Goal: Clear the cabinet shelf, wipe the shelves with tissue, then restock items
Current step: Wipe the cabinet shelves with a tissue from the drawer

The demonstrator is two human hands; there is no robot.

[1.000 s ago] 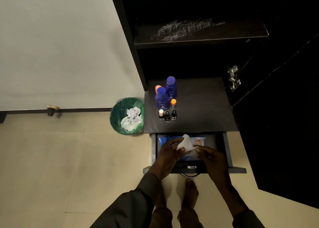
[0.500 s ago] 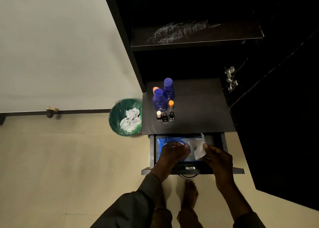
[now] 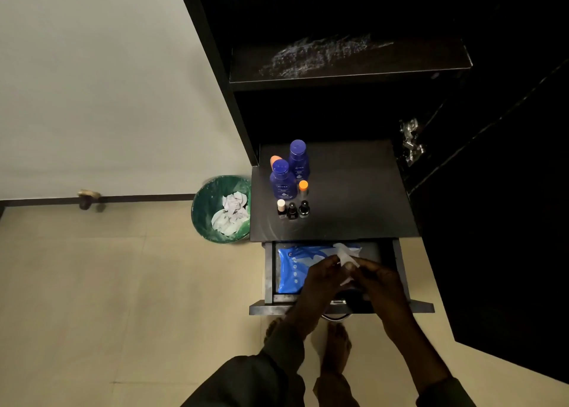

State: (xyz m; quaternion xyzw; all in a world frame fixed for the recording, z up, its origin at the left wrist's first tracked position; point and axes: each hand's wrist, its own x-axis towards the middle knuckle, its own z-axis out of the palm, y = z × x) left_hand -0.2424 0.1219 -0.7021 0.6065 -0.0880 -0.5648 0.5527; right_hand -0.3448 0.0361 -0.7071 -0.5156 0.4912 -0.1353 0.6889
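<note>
A white tissue (image 3: 345, 254) sticks up between my two hands over the open drawer (image 3: 268, 271). My left hand (image 3: 323, 278) and my right hand (image 3: 380, 280) meet at it, and fingers of both pinch the tissue. Below them lies a blue tissue pack (image 3: 295, 265) inside the drawer, partly hidden by my hands. Two blue bottles (image 3: 283, 181) and several small bottles (image 3: 292, 209) stand on the black cabinet top (image 3: 354, 197). Higher up, a dark shelf (image 3: 348, 58) carries a pale dusty smear.
A green waste bin (image 3: 204, 209) with crumpled tissues stands on the floor left of the cabinet. The open cabinet door (image 3: 505, 222) hangs at the right, with metal hinges (image 3: 411, 141). My bare feet (image 3: 337, 345) stand below the drawer front.
The tissue went from my left hand toward my right, and now both hands have closed together on it above the pack. The view has shifted slightly.
</note>
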